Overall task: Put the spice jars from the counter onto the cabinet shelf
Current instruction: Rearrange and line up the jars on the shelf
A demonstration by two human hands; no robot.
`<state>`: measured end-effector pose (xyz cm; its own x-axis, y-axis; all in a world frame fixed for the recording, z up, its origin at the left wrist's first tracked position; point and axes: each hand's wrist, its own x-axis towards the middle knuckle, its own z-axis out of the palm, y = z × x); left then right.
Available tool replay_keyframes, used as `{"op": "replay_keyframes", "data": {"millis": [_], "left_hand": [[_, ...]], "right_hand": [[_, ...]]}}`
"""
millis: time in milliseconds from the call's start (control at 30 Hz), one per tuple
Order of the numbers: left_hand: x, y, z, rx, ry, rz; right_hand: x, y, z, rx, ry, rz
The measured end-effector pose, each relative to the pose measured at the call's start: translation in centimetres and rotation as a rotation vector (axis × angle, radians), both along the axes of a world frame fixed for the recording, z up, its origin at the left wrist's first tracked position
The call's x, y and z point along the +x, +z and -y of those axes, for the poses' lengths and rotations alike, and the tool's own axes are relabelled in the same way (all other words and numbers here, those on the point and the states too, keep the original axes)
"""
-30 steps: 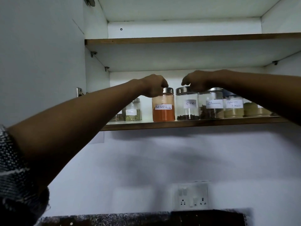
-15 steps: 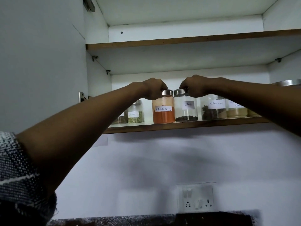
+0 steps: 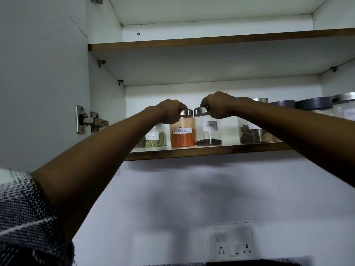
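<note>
Two jars are gripped at their steel lids on the lower cabinet shelf [image 3: 211, 150]: the red chilli powder jar [image 3: 182, 134] by the left hand [image 3: 170, 112], the near-empty cloves jar [image 3: 208, 131] by the right hand [image 3: 219, 106]. Both stand upright, touching.

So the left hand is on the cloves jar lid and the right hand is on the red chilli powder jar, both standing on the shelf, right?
Not quite: they are swapped. In the head view the left hand grips the red chilli powder jar and the right hand grips the cloves jar lid. Both jars do stand on the shelf.
</note>
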<state>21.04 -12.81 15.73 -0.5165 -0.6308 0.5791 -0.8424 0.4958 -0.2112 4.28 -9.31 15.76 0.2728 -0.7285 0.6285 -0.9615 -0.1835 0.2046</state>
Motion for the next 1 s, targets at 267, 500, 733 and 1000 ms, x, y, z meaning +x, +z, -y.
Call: {"op": "replay_keyframes", "data": {"millis": [267, 500, 733, 1000], "left_hand": [[0.5, -0.2, 4.1, 0.026, 0.027, -0.021], [0.9, -0.7, 7.6, 0.032, 0.031, -0.065], [0.7, -0.6, 10.3, 0.064, 0.055, -0.059], [0.8, -0.7, 13.2, 0.058, 0.111, -0.039]], "right_hand": [[0.4, -0.5, 4.3, -0.019, -0.006, 0.026], [0.9, -0.6, 7.7, -0.012, 0.000, 0.021], [1.5, 0.0, 10.7, 0.055, -0.042, -0.004], [2.3, 0.2, 13.0, 0.104, -0.119, -0.075]]}}
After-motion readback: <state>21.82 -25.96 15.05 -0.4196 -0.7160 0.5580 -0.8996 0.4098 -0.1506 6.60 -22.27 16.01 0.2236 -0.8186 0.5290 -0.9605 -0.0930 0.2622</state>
